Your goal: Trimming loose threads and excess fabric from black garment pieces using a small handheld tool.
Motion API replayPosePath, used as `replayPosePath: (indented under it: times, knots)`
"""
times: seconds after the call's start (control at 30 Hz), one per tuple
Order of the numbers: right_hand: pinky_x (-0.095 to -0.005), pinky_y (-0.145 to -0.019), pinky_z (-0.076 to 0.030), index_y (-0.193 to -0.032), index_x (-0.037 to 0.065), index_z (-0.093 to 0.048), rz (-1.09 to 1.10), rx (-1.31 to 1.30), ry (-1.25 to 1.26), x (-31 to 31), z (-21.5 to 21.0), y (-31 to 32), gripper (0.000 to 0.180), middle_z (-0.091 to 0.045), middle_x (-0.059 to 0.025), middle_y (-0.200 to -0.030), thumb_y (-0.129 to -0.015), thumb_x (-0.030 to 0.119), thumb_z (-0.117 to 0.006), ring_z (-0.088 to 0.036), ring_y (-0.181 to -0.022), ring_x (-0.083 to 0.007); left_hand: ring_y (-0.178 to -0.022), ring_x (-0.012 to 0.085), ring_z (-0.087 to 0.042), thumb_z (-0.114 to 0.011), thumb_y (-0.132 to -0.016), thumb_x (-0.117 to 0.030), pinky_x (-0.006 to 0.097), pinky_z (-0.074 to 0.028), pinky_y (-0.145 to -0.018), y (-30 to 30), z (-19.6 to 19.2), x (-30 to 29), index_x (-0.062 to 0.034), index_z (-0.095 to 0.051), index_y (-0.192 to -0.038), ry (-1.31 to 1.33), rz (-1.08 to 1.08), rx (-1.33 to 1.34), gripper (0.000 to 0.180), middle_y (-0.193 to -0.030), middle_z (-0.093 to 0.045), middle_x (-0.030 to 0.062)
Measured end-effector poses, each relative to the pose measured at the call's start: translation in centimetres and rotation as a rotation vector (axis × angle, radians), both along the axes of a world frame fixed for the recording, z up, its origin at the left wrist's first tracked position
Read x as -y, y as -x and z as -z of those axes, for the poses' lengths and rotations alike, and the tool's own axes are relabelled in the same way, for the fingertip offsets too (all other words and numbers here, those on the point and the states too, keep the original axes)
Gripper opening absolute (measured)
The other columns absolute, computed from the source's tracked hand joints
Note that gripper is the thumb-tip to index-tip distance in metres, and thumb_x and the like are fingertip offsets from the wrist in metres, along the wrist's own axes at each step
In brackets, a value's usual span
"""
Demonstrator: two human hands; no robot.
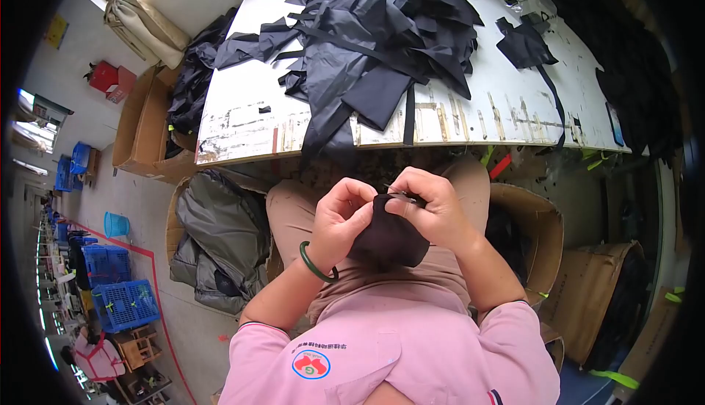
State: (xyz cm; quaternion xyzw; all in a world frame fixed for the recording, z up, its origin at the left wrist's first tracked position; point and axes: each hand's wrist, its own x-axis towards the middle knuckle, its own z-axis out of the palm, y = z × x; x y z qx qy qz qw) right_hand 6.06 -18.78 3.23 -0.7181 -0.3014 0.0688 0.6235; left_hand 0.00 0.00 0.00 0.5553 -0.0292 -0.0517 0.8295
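A piece of black fabric (389, 242) hangs over my lap, its top edge gathered up between my two hands. My left hand (344, 212) pinches the upper left corner of that edge between thumb and fingers; a dark green bangle (316, 264) circles its wrist. On the other side my right hand (432, 203) is closed around small dark thread snips (413, 199), their tip at the fabric's top edge. The fingers partly cover the snips, and I cannot tell whether the blades touch the fabric.
Ahead stands a worn white table (242, 122) bearing a large heap of black fabric pieces (382, 30). A smaller black piece with a strap (525, 44) lies at its right. Cardboard boxes (139, 122) flank me, one with a grey-green bundle (220, 236). Blue crates (125, 306) stand far left.
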Motion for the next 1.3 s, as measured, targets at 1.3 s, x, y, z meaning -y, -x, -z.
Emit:
replayPosePath:
  times: [1.3]
  knots:
    - [-0.0226, -0.058, -0.037, -0.085, 0.003, -0.051, -0.077, -0.539, -0.132, -1.4, 3.1, 3.5, 0.03, -0.045, 0.0026, -0.073, -0.09, 0.029, -0.066, -0.038, -0.067, -0.0055, -0.088, 0.0109, -0.056, -0.063, -0.082, 0.009, 0.022, -0.044, -0.077, 0.5, 3.2, 0.0, 0.0013, -0.064, -0.09, -0.035, -0.417, 0.306, 0.011, -0.1, -0.058, 0.0056]
